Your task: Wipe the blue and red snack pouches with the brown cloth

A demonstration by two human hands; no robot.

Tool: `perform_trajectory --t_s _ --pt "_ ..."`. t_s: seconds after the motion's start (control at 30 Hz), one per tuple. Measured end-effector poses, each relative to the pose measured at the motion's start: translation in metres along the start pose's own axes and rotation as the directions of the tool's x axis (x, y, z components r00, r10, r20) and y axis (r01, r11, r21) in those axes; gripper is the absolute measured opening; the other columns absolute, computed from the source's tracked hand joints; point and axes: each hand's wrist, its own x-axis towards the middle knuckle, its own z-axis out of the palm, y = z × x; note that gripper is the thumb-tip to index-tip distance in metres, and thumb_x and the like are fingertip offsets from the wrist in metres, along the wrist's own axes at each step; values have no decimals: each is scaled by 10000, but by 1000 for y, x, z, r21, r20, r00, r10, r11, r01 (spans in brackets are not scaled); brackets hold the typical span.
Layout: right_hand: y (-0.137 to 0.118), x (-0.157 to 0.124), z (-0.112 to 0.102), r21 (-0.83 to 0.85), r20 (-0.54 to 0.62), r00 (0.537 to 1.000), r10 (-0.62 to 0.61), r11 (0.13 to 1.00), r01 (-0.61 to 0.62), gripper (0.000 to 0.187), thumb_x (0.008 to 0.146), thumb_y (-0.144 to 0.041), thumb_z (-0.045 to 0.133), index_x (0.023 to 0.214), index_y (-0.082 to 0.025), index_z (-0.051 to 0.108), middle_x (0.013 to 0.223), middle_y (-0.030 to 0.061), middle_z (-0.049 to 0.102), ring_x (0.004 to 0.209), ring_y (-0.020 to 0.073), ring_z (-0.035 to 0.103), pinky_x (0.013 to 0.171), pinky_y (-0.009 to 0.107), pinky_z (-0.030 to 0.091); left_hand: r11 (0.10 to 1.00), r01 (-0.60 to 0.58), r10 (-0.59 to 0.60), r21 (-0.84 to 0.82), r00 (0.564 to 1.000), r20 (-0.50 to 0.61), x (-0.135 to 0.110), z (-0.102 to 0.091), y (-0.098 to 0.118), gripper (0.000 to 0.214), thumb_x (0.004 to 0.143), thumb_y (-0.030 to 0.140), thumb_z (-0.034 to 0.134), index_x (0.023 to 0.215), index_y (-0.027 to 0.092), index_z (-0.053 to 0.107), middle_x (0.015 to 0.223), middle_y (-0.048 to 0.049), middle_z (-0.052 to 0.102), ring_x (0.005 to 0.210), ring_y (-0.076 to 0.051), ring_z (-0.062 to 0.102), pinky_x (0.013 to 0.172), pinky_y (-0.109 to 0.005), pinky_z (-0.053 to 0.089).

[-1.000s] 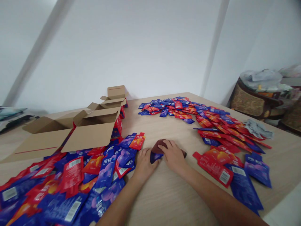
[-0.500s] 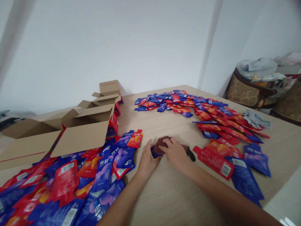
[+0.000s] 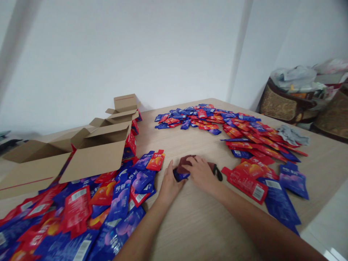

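Pale wood grain is running along the surface [image 3: 212, 224]. Nearest, red and blue packets [image 3: 77, 212] are spreading beside the left forearm. Just beyond, the left hand [image 3: 168, 186] is curving, thumb apart from fingers, about a blue packet [image 3: 179, 176]; whether it is pinching cannot be told. Curling its fingers over a brown pouch [image 3: 185, 160], the right hand [image 3: 202, 173] is gripping it from above, between the loose packets on either side. The blue packet is showing at the pouch's left end, but whether it is lying inside or under is unclear. If the right hand is pressing too hard, the packet could be creasing; a dangling black toggle [image 3: 219, 175] could be snagging the red packet [image 3: 250, 186] near it. Farther off, open cartons [image 3: 92, 159] are standing in a row, and a heap of packets [image 3: 202, 114] is reaching toward the white wall [image 3: 163, 54].
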Motion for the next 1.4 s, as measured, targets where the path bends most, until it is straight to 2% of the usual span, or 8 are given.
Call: perform_trajectory --t_s 0.1,0.23,0.43,0.6,0.93,1.1,1.3,1.4 --pt "7 -2 -1 -63 -3 991 132 989 -132 397 803 -125 448 1143 -256 605 1187 95 532 1053 281 393 828 412 303 1000 13 -13 14 1000 0 0 0 -4 798 489 114 778 1225 203 483 1072 -78 607 1170 -295 455 1071 -435 207" --pt "-1 -9 -2 18 24 998 -53 998 53 368 805 -172 482 1126 -301 608 1185 46 536 1050 247 399 843 382 308 999 -4 4 -44 1000 2 -2 -1 -6 764 482 75 762 1194 190 511 1104 -95 600 1144 -297 477 1056 -432 242" --pt "9 -9 -8 4 18 994 110 994 -110 339 777 -130 477 994 -292 680 1078 48 584 974 239 428 789 369 325 999 -38 38 5 999 4 -5 -1 -6 775 540 116 765 1254 198 475 1109 -92 604 1182 -287 450 1075 -407 213" --pt "6 -10 -4 121 22 997 -71 990 68 369 769 -129 476 1011 -326 671 1122 0 575 1001 214 419 839 353 326 983 -127 113 130 987 113 -7 -1 -9 769 623 171 721 1319 186 394 1203 -131 558 1172 -296 457 1052 -440 256" --pt "9 -13 1 110 21 999 -44 993 41 414 743 -102 486 1045 -328 657 1156 -2 559 1026 215 417 856 342 324 990 -127 120 59 987 107 -8 0 1 646 590 127 730 1201 186 529 1161 -129 583 1160 -305 458 1053 -435 262" --pt "46 -8 -1 20 -61 973 222 975 -221 440 752 -80 468 1120 -262 625 1180 70 534 1057 247 414 884 379 323 875 -259 206 408 964 169 -10 -2 16 343 750 304 621 1082 217 607 1103 -72 634 1083 -258 532 1006 -425 344" --pt "36 -14 -4 165 -269 940 209 972 -168 486 780 -89 439 1235 -241 519 1271 63 460 1098 230 399 957 381 328 938 125 -127 323 992 -15 -1 -6 14 335 866 415 394 938 171 613 715 -19 655 475 -143 579 440 -249 456" --pt "1 -18 2 190 -187 982 29 982 7 506 790 -124 448 1276 -261 477 1314 54 421 1137 227 374 967 381 324 973 181 -186 141 982 20 6 -8 3 271 797 340 503 966 155 607 807 -42 683 599 -162 632 516 -255 495"
